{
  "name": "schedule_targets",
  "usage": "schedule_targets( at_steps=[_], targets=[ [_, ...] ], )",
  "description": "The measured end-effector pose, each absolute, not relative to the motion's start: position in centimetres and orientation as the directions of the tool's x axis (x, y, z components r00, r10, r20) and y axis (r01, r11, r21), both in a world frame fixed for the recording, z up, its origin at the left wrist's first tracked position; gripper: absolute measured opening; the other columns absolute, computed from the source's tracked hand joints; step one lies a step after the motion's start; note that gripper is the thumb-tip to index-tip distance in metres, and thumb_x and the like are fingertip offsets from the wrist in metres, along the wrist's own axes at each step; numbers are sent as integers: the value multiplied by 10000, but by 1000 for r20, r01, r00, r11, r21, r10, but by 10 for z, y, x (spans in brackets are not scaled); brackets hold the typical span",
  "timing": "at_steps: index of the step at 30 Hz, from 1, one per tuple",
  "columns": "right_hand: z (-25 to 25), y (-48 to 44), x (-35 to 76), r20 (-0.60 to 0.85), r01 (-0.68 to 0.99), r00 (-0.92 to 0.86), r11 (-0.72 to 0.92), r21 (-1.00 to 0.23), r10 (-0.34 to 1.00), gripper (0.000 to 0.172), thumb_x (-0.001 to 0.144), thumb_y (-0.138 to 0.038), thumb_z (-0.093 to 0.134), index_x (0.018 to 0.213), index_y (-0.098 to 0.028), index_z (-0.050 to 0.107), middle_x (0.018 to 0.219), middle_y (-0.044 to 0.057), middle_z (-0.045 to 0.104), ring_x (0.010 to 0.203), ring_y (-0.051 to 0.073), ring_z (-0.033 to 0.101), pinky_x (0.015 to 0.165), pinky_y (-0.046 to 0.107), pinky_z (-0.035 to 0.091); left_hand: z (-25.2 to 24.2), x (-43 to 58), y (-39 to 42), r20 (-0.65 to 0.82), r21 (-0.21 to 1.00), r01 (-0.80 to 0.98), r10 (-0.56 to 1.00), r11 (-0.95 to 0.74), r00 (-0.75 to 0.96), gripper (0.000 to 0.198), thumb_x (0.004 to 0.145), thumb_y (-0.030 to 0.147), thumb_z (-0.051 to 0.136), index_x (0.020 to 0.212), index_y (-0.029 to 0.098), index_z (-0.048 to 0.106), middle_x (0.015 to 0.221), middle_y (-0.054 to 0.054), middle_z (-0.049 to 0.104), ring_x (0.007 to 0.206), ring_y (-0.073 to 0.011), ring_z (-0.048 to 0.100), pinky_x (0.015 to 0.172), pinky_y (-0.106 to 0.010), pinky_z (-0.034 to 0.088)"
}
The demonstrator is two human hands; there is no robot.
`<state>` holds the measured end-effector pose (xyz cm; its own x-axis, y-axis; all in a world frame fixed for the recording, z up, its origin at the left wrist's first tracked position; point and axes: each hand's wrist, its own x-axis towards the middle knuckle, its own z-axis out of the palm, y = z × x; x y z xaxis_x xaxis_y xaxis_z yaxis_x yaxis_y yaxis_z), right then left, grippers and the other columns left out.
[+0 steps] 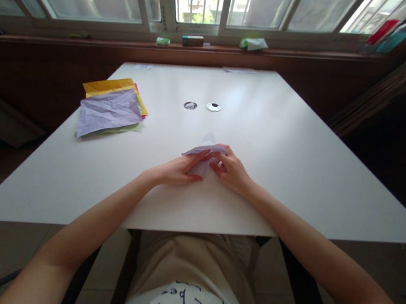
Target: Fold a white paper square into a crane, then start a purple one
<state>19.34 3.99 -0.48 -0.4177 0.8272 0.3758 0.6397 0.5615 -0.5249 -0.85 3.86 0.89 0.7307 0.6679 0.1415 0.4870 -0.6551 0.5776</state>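
Observation:
A pale lilac sheet of folded paper [202, 149] sits on the white table near its front middle, with a pointed tip showing beyond my fingers. My left hand [178, 169] grips its left side, fingers on the upper flap and thumb low near the bottom part. From the right, my right hand [233, 169] has its fingers curled over the upper flap's edge. Between the hands, part of the paper's lower layer shows. My fingers hide the rest of the folds.
On the table's left lies a stack of creased paper sheets [110, 111], lilac on top, with yellow, red and green below. Two round inserts [213, 107] are set in the white tabletop [280, 156]. Small packets and a box [193, 41] stand on the window ledge.

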Motion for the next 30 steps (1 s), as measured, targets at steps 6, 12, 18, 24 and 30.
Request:
schedule_targets(
  at_steps=[6, 12, 18, 24, 30],
  targets=[
    [-4, 39, 194, 384, 660, -435, 578, -480, 815, 242, 784, -156, 476, 998, -227, 563, 1187, 70, 485, 787, 132, 578, 672, 273, 484, 7, -5, 38, 125, 590, 513, 698, -624, 705, 601, 812, 221, 444, 1371, 240, 224, 1423, -63, 308, 1290, -220, 319, 1062, -420, 280],
    [-2, 36, 193, 397, 707, -457, 596, -380, 796, 169, 793, -170, 471, 928, -220, 560, 1138, 63, 506, 724, 121, 560, 640, 268, 463, 5, 0, 35, 170, 586, 525, 728, -617, 665, 605, 818, 284, 467, 1369, 222, 226, 1384, -87, 374, 1256, -237, 371, 1028, -413, 331],
    [-4, 36, 192, 418, 703, -464, 612, -363, 781, 165, 791, -158, 476, 919, -218, 561, 1125, 61, 508, 763, 131, 567, 657, 268, 471, 2, 1, 35, 209, 582, 518, 731, -627, 650, 616, 810, 339, 487, 1361, 217, 241, 1362, -93, 404, 1229, -246, 406, 1008, -398, 356],
    [-4, 36, 192, 412, 698, -462, 609, -378, 785, 176, 793, -158, 470, 936, -218, 553, 1142, 58, 499, 747, 125, 570, 662, 272, 482, 0, 1, 37, 225, 560, 504, 706, -658, 672, 667, 779, 278, 527, 1367, 221, 217, 1375, -94, 383, 1239, -248, 393, 1003, -395, 364],
    [-4, 35, 193, 412, 713, -468, 610, -347, 782, 187, 799, -172, 470, 962, -221, 547, 1161, 59, 489, 766, 135, 573, 647, 271, 482, 0, 1, 37, 245, 550, 497, 698, -671, 673, 694, 769, 269, 539, 1372, 231, 198, 1375, -97, 380, 1241, -255, 389, 996, -409, 371]
  ],
)
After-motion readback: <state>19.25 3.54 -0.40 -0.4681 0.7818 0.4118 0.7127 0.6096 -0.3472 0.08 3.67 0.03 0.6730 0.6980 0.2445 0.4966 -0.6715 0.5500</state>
